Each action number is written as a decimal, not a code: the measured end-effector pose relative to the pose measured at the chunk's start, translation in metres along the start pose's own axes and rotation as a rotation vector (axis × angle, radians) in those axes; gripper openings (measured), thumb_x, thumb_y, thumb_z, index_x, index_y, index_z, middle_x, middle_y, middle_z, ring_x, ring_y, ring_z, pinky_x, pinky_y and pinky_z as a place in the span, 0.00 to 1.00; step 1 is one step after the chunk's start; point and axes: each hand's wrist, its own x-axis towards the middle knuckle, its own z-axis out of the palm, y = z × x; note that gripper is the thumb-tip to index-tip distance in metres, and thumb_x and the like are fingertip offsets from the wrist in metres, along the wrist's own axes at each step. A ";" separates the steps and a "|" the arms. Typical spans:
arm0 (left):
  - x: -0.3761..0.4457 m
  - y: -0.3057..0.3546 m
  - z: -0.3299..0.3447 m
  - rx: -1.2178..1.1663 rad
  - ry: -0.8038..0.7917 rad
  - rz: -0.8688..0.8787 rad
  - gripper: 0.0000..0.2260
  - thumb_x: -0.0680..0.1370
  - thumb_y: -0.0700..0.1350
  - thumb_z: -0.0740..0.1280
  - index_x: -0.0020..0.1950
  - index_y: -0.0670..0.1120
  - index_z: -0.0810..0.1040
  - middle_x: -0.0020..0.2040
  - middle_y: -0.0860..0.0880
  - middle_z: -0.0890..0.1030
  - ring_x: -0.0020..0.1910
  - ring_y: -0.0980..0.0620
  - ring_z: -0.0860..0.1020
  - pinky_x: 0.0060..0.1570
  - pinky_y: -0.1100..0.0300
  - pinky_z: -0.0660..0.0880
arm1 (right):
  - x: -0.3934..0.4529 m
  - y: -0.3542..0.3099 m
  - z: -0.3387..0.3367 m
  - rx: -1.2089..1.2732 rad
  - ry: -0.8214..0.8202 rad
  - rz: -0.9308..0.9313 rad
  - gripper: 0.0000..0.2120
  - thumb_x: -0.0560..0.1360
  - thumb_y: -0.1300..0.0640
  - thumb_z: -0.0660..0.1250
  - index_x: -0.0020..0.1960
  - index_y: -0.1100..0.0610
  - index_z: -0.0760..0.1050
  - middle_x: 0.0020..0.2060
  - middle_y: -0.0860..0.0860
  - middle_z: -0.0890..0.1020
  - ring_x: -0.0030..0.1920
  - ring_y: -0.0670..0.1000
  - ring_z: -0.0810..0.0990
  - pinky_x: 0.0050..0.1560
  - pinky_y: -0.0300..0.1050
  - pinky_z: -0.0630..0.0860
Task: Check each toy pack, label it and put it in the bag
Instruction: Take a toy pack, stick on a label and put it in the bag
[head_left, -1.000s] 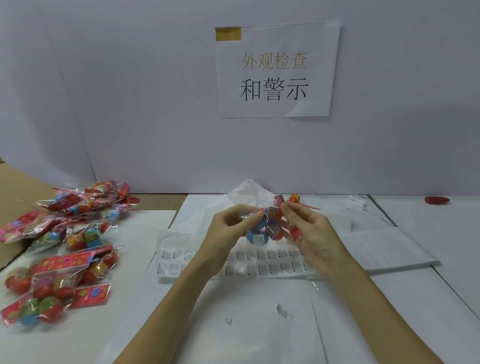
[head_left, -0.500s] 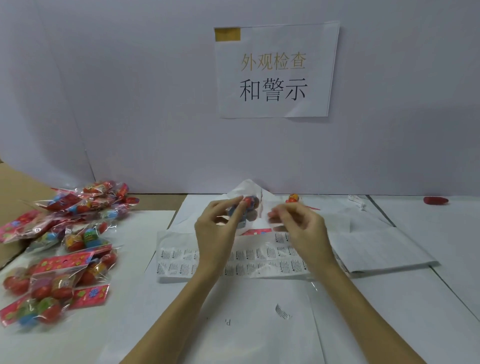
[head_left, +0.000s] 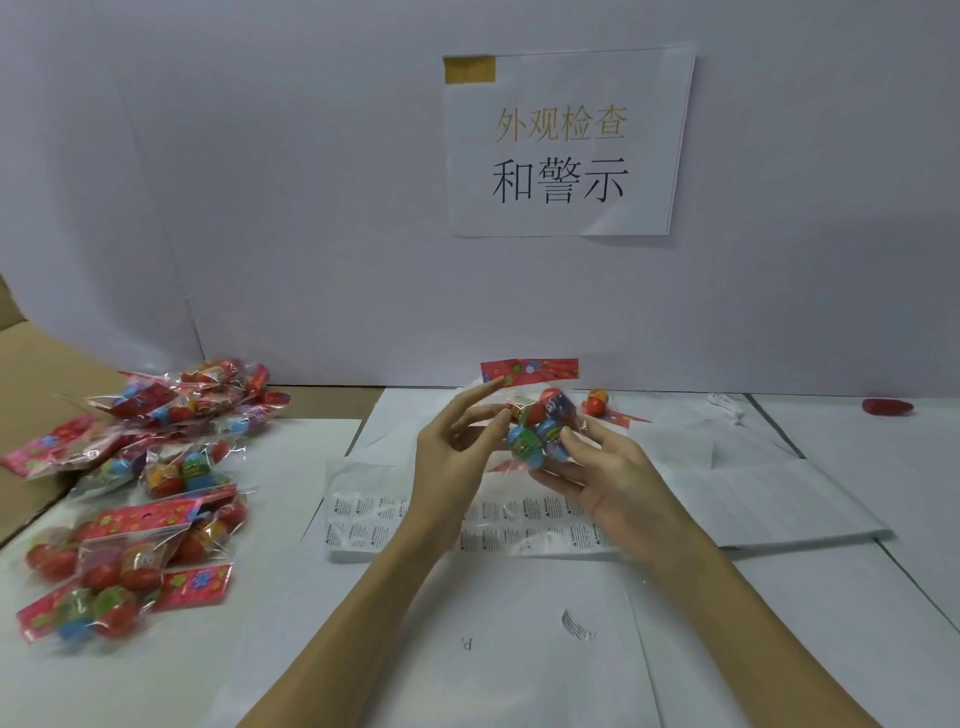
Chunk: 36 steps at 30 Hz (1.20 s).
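Toy pack (head_left: 540, 421): clear wrapper with a red printed header card at its top, holding small round toys in red, blue and green; held upright above the middle of the desk (head_left: 831, 597), toward its far edge. Right hand (head_left: 608, 467): cupped under and beside the pack, fingers curled against its lower right side. Left hand (head_left: 457, 447): at the pack's left side, fingers apart, forefinger stretched up toward the header card, thumb and other fingers touching the wrapper. Label sheet (head_left: 467, 525): white sheet of small printed labels in rows, flat on the desk just below the hands. White bag (head_left: 769, 499): flat, right of the label sheet. Single pack (head_left: 602, 405): just behind the right hand. Pile of packs (head_left: 150, 478): loose heap along the desk's left edge. Red object (head_left: 887, 406): far right corner, too small to identify. Paper sign (head_left: 566, 145): taped to the wall behind the desk.
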 end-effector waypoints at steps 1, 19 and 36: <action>0.001 0.001 0.000 0.002 0.015 -0.013 0.16 0.77 0.51 0.74 0.65 0.58 0.83 0.54 0.56 0.87 0.56 0.57 0.85 0.46 0.60 0.83 | 0.000 0.000 0.000 0.006 -0.003 0.002 0.16 0.84 0.59 0.65 0.70 0.60 0.74 0.61 0.60 0.84 0.61 0.61 0.85 0.60 0.55 0.83; 0.006 0.001 0.002 -0.327 -0.167 -0.259 0.18 0.83 0.44 0.67 0.72 0.42 0.75 0.63 0.41 0.84 0.62 0.42 0.82 0.63 0.49 0.79 | -0.013 0.000 0.008 -0.589 0.174 -0.385 0.20 0.75 0.48 0.74 0.65 0.47 0.75 0.54 0.46 0.85 0.53 0.45 0.85 0.49 0.39 0.83; 0.000 0.008 -0.001 -0.112 -0.011 -0.025 0.28 0.87 0.59 0.52 0.56 0.41 0.85 0.46 0.40 0.86 0.42 0.43 0.85 0.45 0.56 0.83 | -0.014 -0.015 -0.003 -0.026 0.282 -0.035 0.17 0.81 0.57 0.70 0.67 0.63 0.78 0.59 0.61 0.85 0.56 0.55 0.87 0.51 0.43 0.84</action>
